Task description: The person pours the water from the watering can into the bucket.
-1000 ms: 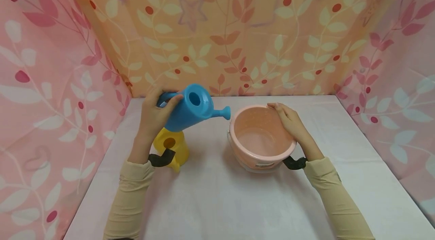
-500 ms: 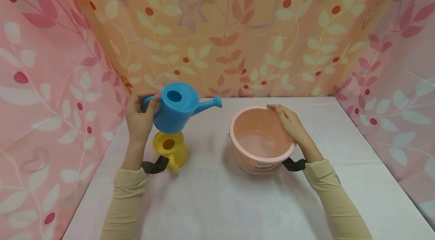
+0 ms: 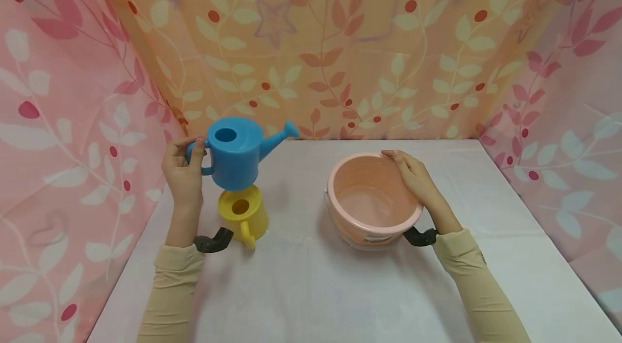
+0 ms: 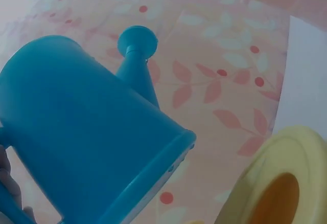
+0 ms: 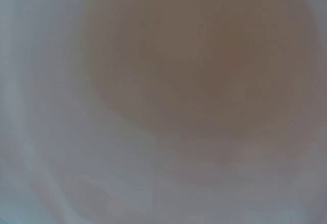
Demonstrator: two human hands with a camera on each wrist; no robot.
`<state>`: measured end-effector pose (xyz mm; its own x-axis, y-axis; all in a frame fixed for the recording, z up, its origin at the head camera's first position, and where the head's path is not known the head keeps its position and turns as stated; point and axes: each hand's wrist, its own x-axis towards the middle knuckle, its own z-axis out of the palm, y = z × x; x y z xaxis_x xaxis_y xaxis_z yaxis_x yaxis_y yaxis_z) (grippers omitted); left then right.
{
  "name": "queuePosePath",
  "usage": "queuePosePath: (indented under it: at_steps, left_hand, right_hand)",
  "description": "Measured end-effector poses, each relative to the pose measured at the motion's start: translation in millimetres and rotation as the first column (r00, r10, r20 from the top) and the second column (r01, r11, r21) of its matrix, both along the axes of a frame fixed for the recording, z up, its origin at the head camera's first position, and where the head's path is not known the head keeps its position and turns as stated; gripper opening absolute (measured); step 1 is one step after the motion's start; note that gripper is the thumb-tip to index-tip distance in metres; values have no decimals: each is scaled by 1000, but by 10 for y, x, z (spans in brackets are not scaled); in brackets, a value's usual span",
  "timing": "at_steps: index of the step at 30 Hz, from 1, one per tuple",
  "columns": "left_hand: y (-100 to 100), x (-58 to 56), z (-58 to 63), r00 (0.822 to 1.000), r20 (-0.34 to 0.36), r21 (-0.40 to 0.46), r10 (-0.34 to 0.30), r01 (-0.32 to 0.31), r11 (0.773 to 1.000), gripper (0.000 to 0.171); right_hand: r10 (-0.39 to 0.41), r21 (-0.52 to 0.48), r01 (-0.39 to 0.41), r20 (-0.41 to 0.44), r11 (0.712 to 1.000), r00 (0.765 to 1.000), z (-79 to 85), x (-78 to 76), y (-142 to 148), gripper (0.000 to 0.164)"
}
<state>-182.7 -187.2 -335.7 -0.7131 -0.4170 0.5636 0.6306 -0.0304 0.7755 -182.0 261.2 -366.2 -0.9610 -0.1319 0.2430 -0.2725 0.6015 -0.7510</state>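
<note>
A blue watering can (image 3: 235, 156), nearly upright, is held in the air by its handle in my left hand (image 3: 183, 173). Its spout points right and up. In the left wrist view, drops cling to the base edge of the blue watering can (image 4: 87, 127). Just below it, a yellow watering can (image 3: 254, 219) stands on the table, its spout toward me; the yellow can's top (image 4: 311, 152) shows at the lower right of the left wrist view. My right hand (image 3: 410, 175) holds the rim of a pink bucket (image 3: 362, 229). The right wrist view is too blurred to read.
The table (image 3: 311, 294) has a pale cover. Patterned cloth (image 3: 311, 46) closes off the back and both sides. A dark camera mount (image 3: 214, 241) on the left wrist is close to the yellow can; another mount (image 3: 420, 236) sits beside the bucket.
My left hand has moved left, away from the bucket, and the blue watering can has turned from tilted to nearly upright. The right hand and the bucket have barely moved.
</note>
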Motion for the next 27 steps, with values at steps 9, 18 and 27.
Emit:
queuePosePath:
  at_steps: [9,18,27]
  left_hand:
    - [-125,-37,-71,999,12,89,46,-46,995,14]
    - [-232,-66,-102,994,30,261,105,-110,959,11]
    - [-411,-123,-201,984,69,315,167,-180,932,15]
  right_hand:
    - [1,-4,-2,-17,1000,1000,-15,-10,3,50]
    - [5,0,-5,-12,1000,1000,-21,-4,3,50]
    - [13,-2,-13,-13,1000,1000,-19,-14,14,49]
